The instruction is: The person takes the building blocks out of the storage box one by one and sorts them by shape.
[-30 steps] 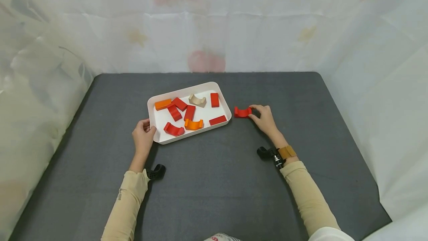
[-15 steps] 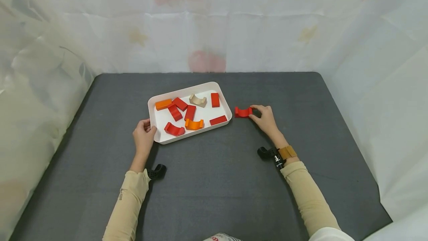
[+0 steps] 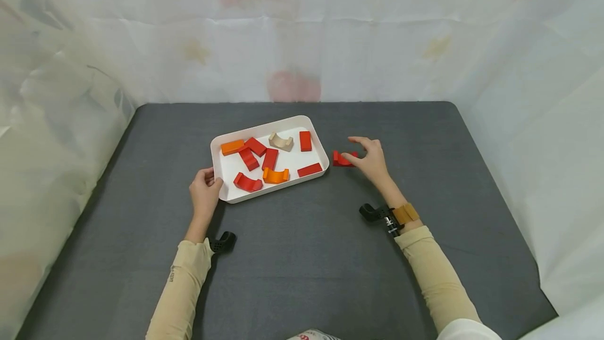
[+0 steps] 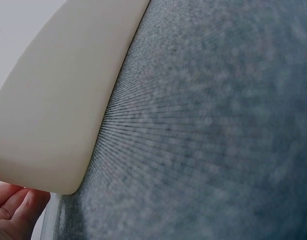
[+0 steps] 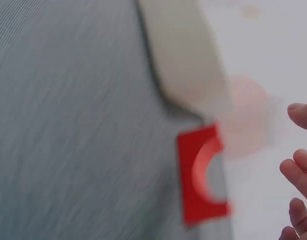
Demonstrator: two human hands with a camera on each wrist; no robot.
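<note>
The right hand (image 3: 370, 159) has let go of the red arch block (image 3: 341, 159) and lifted, fingers spread loosely just above it. The block lies on the grey bench (image 3: 302, 256), just right of the white tray (image 3: 218, 143), whose near-left corner the left hand (image 3: 205, 191) grips

Beige long sleeves (image 3: 181, 282), tan wristband (image 3: 405, 214), black wrist cameras (image 3: 223, 242).
</note>
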